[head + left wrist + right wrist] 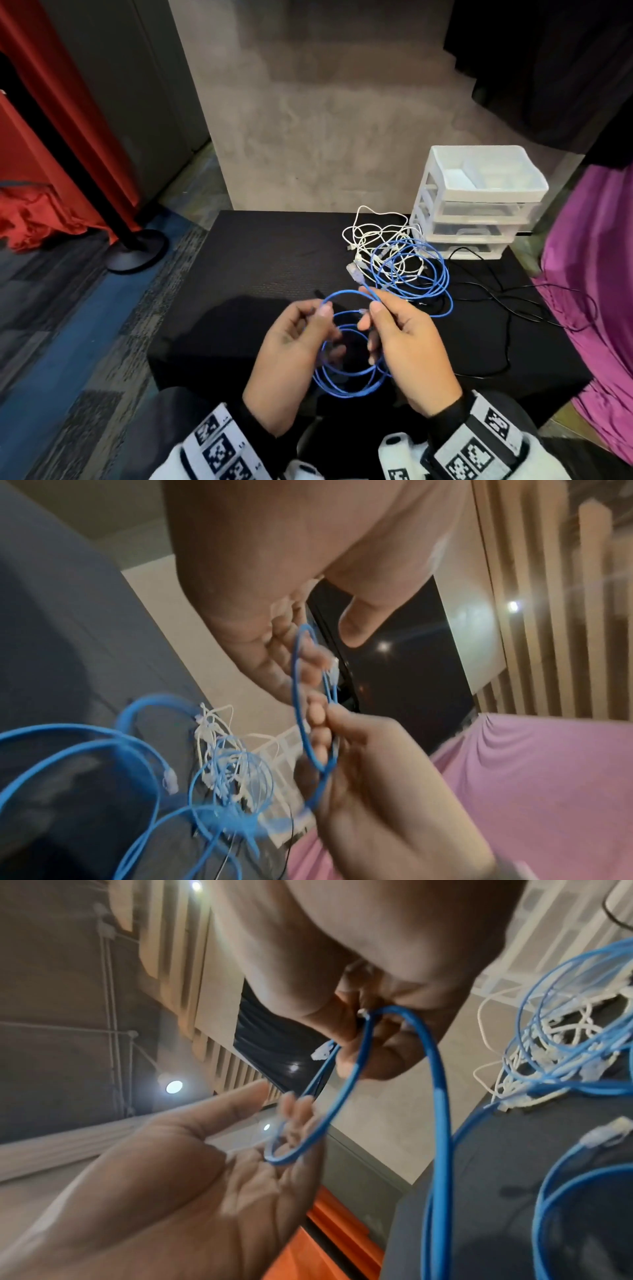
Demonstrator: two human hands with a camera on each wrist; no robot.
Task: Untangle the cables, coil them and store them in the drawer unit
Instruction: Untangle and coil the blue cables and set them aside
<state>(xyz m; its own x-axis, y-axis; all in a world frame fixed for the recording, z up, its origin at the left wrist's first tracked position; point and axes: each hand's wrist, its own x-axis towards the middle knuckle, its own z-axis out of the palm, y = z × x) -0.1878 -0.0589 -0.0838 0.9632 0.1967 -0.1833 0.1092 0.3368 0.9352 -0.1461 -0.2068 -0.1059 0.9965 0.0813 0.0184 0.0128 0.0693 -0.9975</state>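
A blue cable (pixel 346 385) hangs as a small coil between my two hands above the black table (pixel 260 260). My left hand (pixel 322 329) has its fingers (pixel 308 666) curled through the loops, with the thumb apart. My right hand (pixel 371 318) pinches the same cable just behind its clear plug (pixel 322 1051). From there the cable runs back to a tangle of blue and white cables (pixel 394 260) on the table. The white drawer unit (pixel 479 198) stands behind the tangle at the back right, its drawers shut.
A thin black cable (pixel 507 301) trails over the table's right side. Purple cloth (pixel 589 274) hangs right of the table. A black post base (pixel 137 250) and red fabric (pixel 37 216) stand on the floor at left. A grey wall rises behind the table.
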